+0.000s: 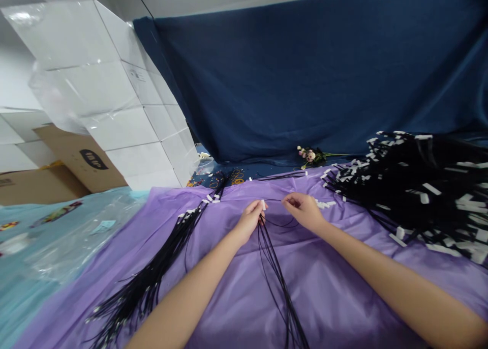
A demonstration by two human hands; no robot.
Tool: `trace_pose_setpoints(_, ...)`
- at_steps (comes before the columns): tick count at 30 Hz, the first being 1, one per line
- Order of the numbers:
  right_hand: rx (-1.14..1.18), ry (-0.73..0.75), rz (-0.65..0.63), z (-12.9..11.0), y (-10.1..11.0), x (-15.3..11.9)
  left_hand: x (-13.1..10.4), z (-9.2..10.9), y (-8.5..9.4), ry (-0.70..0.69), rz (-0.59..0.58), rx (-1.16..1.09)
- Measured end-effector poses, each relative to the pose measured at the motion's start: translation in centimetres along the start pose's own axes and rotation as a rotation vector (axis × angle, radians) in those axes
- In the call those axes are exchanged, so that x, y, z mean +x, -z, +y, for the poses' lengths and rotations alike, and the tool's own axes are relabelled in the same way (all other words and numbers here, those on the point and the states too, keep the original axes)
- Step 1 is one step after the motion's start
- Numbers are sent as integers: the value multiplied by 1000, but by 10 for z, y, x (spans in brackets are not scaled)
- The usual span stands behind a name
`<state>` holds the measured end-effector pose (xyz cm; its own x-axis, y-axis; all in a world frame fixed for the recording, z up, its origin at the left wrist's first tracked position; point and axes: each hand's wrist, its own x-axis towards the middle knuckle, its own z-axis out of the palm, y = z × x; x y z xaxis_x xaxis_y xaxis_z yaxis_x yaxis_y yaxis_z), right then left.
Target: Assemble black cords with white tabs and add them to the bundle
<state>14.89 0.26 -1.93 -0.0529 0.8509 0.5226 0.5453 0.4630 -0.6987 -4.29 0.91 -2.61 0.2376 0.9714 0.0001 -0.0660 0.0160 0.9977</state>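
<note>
My left hand (250,219) is closed around the top of a small bunch of thin black cords (276,272), with a white tag (263,205) showing at its fingertips. The cords hang down over the purple cloth toward me. Just to the right, my right hand (302,210) pinches a single thin black cord (275,201) that runs across to the left hand. A loop of cord dips between the two hands. Behind the right hand lie a few white tags (325,204) on the cloth.
A long bundle of black cords (168,260) with white ends lies at left. At right is a large heap of black cords (415,181) with white tags. White boxes (114,94) are stacked at back left. Artificial flowers (310,156) lie before a blue curtain (305,79).
</note>
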Motion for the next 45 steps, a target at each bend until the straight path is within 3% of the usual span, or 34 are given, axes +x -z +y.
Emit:
trace_pose_setpoints(7,-317,296,-40,-15,4,-8,-7,7,-5,-29,-81,144)
trace_pose_setpoints(14,-290,488,-13,-10,-1,-7,-10,11,-4,-40,-148,125)
trace_pose_setpoints(23,-242,444,-57,-12,-4,-12,-7,4,-2,-77,-141,152)
trace_pose_setpoints(34,-354,419,-6,-12,-8,-12,-9,10,-4,13,-56,-20)
trace_pose_setpoints(45,-384,466,87,-15,-9,-13,-8,10,-2,26,-101,-71)
